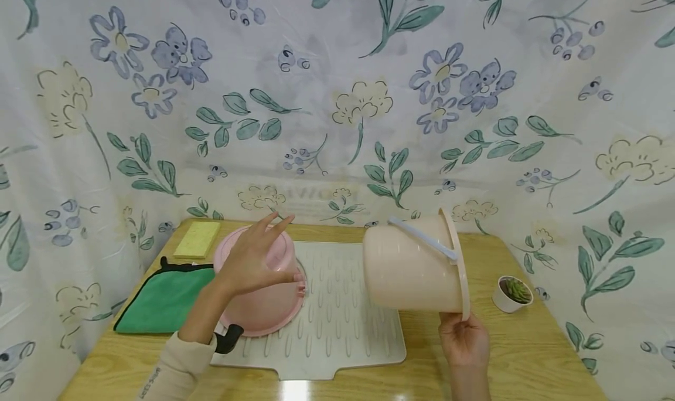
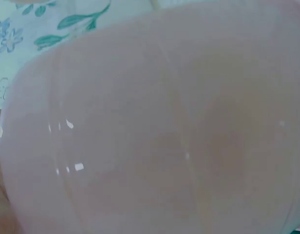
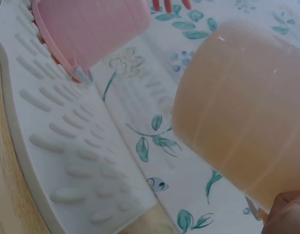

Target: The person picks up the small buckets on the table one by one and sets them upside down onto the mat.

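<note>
A cream bucket [image 1: 411, 266] with a pale blue handle is held in the air on its side, its mouth facing right. My right hand [image 1: 464, 339] grips its rim from below; in the right wrist view part of that hand [image 3: 289, 214] shows at the lower right. A pink bucket [image 1: 263, 313] stands upside down on the left of a white ribbed draining tray [image 1: 337, 330]. Over it is my left hand [image 1: 250, 266], fingers and thumb spread wide, holding nothing. A pale bucket wall [image 2: 140, 122] fills most of the left wrist view.
Left of the tray lies a green cloth [image 1: 169, 298] with black edging, and a yellow sponge-like pad [image 1: 197, 240] behind it. A small potted succulent [image 1: 511, 294] stands on the wooden table [image 1: 527, 360] at the right. A flowered curtain [image 1: 337, 155] hangs behind.
</note>
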`<state>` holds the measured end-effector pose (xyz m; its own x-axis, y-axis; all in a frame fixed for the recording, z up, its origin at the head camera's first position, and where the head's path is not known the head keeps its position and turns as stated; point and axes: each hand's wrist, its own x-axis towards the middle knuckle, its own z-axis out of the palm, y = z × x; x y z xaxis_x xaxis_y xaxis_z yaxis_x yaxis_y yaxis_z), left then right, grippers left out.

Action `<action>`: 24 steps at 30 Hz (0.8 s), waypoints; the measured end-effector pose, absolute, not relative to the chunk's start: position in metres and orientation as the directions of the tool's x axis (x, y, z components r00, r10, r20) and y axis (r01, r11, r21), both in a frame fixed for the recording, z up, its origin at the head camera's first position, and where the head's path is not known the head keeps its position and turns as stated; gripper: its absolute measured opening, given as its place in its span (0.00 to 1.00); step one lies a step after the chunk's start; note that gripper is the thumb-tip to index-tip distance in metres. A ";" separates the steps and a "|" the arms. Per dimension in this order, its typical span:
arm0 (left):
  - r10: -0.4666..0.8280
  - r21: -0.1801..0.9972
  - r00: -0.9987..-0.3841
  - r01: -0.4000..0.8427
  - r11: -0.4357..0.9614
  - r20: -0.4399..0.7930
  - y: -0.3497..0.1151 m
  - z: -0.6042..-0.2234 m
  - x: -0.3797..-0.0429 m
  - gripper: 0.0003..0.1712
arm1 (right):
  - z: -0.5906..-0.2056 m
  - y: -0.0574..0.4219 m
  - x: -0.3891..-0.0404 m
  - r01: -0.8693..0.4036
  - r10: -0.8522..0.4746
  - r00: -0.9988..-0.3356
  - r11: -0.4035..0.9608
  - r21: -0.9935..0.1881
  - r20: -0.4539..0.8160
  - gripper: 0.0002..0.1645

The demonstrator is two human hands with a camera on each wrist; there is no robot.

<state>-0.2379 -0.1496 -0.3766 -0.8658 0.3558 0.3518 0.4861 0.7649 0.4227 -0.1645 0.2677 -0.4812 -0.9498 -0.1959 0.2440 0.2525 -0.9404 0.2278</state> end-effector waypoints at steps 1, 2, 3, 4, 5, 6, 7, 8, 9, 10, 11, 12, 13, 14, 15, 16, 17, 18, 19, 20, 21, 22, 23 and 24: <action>0.356 0.427 -0.866 0.486 0.763 0.350 -0.148 -0.377 -0.237 0.65 | -0.482 0.266 -0.164 0.256 -0.199 -0.950 -0.937 0.238 0.240 0.12; 0.357 0.434 -0.867 0.486 0.759 0.348 -0.147 -0.377 -0.235 0.65 | -0.482 0.265 -0.163 0.261 -0.201 -0.949 -0.934 0.244 0.244 0.13; 0.358 0.439 -0.868 0.486 0.756 0.346 -0.146 -0.377 -0.234 0.65 | -0.483 0.264 -0.163 0.268 -0.205 -0.946 -0.930 0.251 0.250 0.14; 0.358 0.449 -0.868 0.487 0.750 0.343 -0.145 -0.377 -0.233 0.66 | -0.484 0.263 -0.163 0.275 -0.209 -0.943 -0.927 0.254 0.259 0.14; 0.359 0.458 -0.868 0.489 0.743 0.344 -0.144 -0.377 -0.231 0.66 | -0.485 0.261 -0.162 0.282 -0.211 -0.939 -0.924 0.257 0.270 0.15; 0.358 0.469 -0.868 0.489 0.735 0.345 -0.143 -0.378 -0.231 0.66 | -0.485 0.260 -0.162 0.292 -0.217 -0.934 -0.921 0.258 0.285 0.16; 0.356 0.481 -0.868 0.490 0.727 0.347 -0.142 -0.379 -0.229 0.66 | -0.486 0.259 -0.162 0.306 -0.224 -0.927 -0.915 0.264 0.300 0.16; 0.354 0.492 -0.868 0.491 0.719 0.349 -0.141 -0.379 -0.229 0.66 | -0.487 0.257 -0.162 0.320 -0.232 -0.920 -0.910 0.264 0.315 0.17; 0.354 0.500 -0.867 0.493 0.712 0.351 -0.141 -0.381 -0.228 0.66 | -0.488 0.256 -0.162 0.330 -0.239 -0.914 -0.907 0.261 0.327 0.17; 0.352 0.509 -0.865 0.496 0.703 0.356 -0.139 -0.381 -0.227 0.66 | -0.489 0.255 -0.162 0.340 -0.245 -0.909 -0.904 0.258 0.337 0.17; 0.351 0.515 -0.864 0.499 0.697 0.362 -0.138 -0.382 -0.227 0.66 | -0.490 0.255 -0.161 0.353 -0.255 -0.903 -0.899 0.259 0.345 0.17; 0.351 0.518 -0.861 0.503 0.691 0.369 -0.137 -0.382 -0.226 0.66 | -0.490 0.254 -0.161 0.365 -0.265 -0.898 -0.895 0.258 0.351 0.17; 0.353 0.519 -0.857 0.510 0.686 0.375 -0.136 -0.383 -0.226 0.66 | -0.492 0.253 -0.161 0.373 -0.272 -0.895 -0.890 0.261 0.354 0.17; 0.356 0.519 -0.853 0.517 0.680 0.382 -0.135 -0.383 -0.226 0.66 | -0.493 0.253 -0.160 0.380 -0.277 -0.892 -0.887 0.262 0.358 0.17; 0.359 0.518 -0.848 0.525 0.676 0.390 -0.133 -0.384 -0.226 0.66 | -0.494 0.252 -0.160 0.385 -0.281 -0.889 -0.885 0.260 0.362 0.17; 0.363 0.517 -0.842 0.534 0.670 0.399 -0.132 -0.384 -0.226 0.66 | -0.495 0.252 -0.160 0.394 -0.289 -0.885 -0.882 0.259 0.364 0.18; 0.368 0.513 -0.836 0.543 0.665 0.408 -0.130 -0.385 -0.225 0.66 | -0.497 0.252 -0.159 0.402 -0.294 -0.881 -0.878 0.259 0.370 0.18; 0.375 0.507 -0.828 0.554 0.660 0.417 -0.128 -0.385 -0.225 0.67 | -0.498 0.251 -0.159 0.407 -0.298 -0.878 -0.876 0.258 0.375 0.17; 0.381 0.504 -0.822 0.563 0.655 0.423 -0.127 -0.385 -0.224 0.67 | -0.499 0.251 -0.158 0.414 -0.302 -0.874 -0.873 0.257 0.381 0.17; 0.387 0.499 -0.816 0.571 0.652 0.429 -0.125 -0.385 -0.224 0.68 | -0.500 0.250 -0.157 0.419 -0.306 -0.870 -0.871 0.255 0.386 0.17; 0.394 0.492 -0.811 0.579 0.651 0.433 -0.123 -0.386 -0.223 0.69 | -0.501 0.249 -0.156 0.424 -0.309 -0.866 -0.870 0.251 0.392 0.16; 0.403 0.487 -0.805 0.587 0.647 0.436 -0.122 -0.386 -0.222 0.69 | -0.501 0.249 -0.156 0.430 -0.313 -0.863 -0.867 0.251 0.397 0.16; 0.410 0.479 -0.800 0.593 0.647 0.438 -0.120 -0.387 -0.222 0.70 | -0.502 0.247 -0.155 0.432 -0.312 -0.862 -0.865 0.255 0.400 0.15; 0.416 0.477 -0.796 0.599 0.643 0.440 -0.118 -0.388 -0.222 0.71 | -0.503 0.247 -0.154 0.435 -0.314 -0.860 -0.863 0.256 0.402 0.15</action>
<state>-0.2216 -0.1183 -0.3876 -0.7960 0.4162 0.4396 0.5995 0.6429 0.4768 -0.1539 0.2465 -0.5027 -0.8602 -0.3142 0.4017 0.4349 -0.8634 0.2559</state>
